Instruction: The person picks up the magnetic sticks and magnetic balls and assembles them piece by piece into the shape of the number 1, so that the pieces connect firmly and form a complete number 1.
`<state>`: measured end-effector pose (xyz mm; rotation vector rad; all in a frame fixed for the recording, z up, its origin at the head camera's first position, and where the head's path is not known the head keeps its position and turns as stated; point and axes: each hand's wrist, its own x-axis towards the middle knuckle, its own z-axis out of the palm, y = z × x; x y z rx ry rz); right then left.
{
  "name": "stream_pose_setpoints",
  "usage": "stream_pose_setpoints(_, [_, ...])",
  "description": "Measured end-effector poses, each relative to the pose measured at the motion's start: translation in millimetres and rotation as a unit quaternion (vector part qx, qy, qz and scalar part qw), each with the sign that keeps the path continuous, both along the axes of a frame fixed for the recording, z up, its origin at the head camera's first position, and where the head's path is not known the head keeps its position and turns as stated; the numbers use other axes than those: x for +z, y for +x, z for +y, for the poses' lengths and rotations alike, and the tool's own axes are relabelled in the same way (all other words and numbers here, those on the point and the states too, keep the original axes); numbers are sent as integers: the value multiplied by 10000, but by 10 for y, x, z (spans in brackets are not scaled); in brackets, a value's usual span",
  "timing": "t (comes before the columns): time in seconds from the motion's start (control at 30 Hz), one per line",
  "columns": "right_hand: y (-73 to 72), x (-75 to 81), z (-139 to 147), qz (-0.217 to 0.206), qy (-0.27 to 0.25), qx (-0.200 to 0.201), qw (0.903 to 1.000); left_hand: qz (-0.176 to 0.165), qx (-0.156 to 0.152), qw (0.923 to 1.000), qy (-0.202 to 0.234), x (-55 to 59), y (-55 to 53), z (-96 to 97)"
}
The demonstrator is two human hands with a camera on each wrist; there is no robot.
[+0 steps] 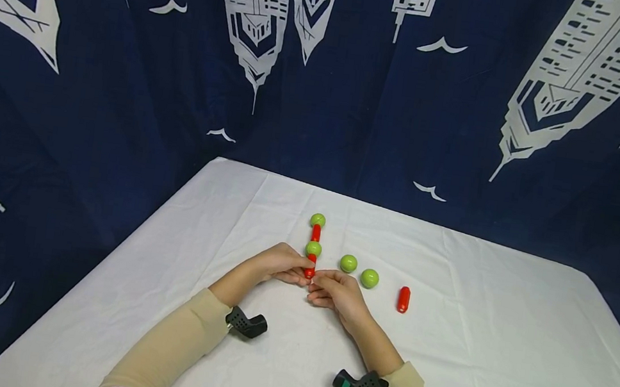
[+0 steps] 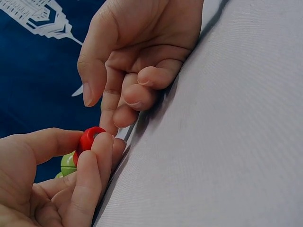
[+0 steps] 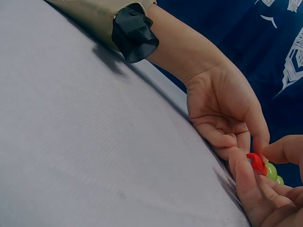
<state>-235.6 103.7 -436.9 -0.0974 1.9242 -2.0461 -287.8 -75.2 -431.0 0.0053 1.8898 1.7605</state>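
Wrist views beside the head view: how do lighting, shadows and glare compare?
Head: brighter, with small glints on the loose green balls; left wrist: dimmer, a soft shadow on the white cloth by the right hand; right wrist: also dim, a soft shadow near the black wrist device.

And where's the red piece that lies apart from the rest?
In the head view, that red piece lies on the white tablecloth, to the right of the person's right hand; its nearest neighbour is the rightmost green ball.
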Motion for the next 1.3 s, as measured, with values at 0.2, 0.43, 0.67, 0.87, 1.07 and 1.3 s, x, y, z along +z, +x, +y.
stream_pose_setpoints(0.2, [-5,32,3,-1,91,-14,10000,-5,22,10000,-46,-1,-3,-3])
stream_pose_setpoints(0.43, [-27,128,77,150,436,-118,9989,-8,-15,10000,-20,-10,-1,14])
stream_pose_setpoints(0.67, [-61,315,201,383,710,-81,9967,33,-53,10000,-48,-15,1,14])
stream_pose_setpoints(0.87, [-129,447,343,592,915,-214,9938,37,-47,10000,-60,-1,7,-2])
stream_pose_setpoints(1.07, [-198,512,436,1124,1357,-732,9816,6,-121,9999,-80,4,3,-18])
stream_pose_setpoints(1.3, [-297,407,499,2064,2084,-1118,9495,68,-154,9998,-93,-9,-3,-9])
